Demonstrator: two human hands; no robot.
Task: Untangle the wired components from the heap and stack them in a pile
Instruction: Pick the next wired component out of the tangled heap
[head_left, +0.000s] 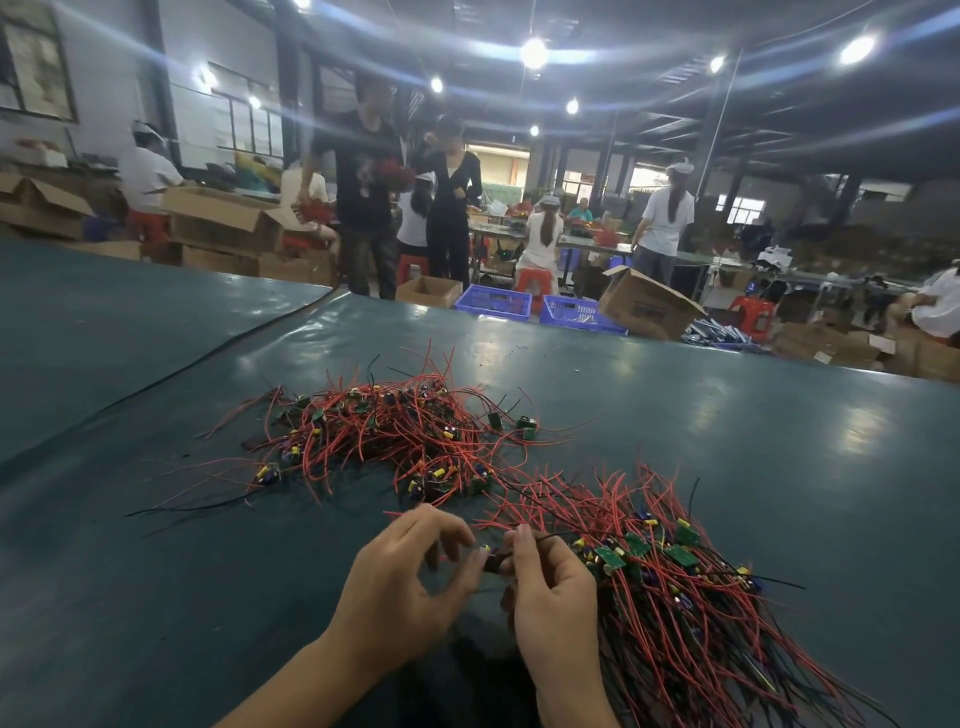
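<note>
- While my left hand (410, 582) curls loosely, thumb on the small dark wired component (491, 560), grip unclear, the tangled red-wire heap (395, 431) beyond may drag.
- My right hand (550, 592) pinches it; tugging may snag the stacked red-wire pile (675, 613) just right.

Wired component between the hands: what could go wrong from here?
1. The wired component pinched by the right hand may trail wires into the tangled heap; pulling could drag others along.
2. Heap strands reach the stacked pile beside it; the two could re-tangle.
</note>
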